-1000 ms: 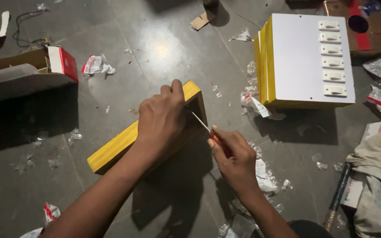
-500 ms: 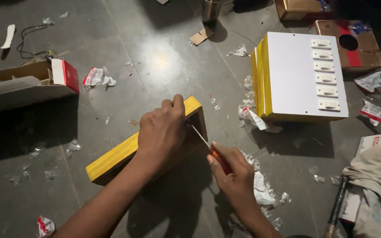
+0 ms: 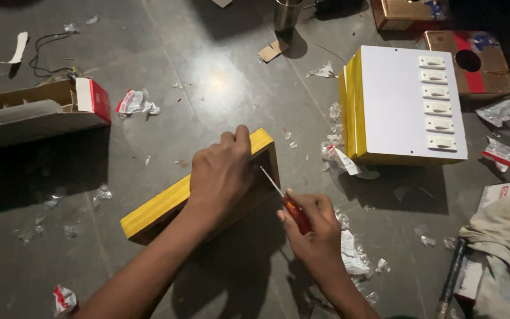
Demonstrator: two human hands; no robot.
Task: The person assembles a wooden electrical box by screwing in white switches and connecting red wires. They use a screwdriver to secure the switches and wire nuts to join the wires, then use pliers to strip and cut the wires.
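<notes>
Dark grey floor (image 3: pixel 149 53), littered with torn wrapper scraps. On it: long yellow box (image 3: pixel 160 207) at centre, white switch panel box (image 3: pixel 396 106) upper right, open cardboard box (image 3: pixel 30 115) left, metal cup (image 3: pixel 287 13) at top, cardboard piece (image 3: pixel 273 50), crumpled cloth (image 3: pixel 503 248) lower right, loose wire (image 3: pixel 45 53) upper left.

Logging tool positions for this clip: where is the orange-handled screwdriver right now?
In the head view, the orange-handled screwdriver is low and right of centre, held in the right hand, its tip at the yellow-edged wooden box that the left hand steadies.
</notes>
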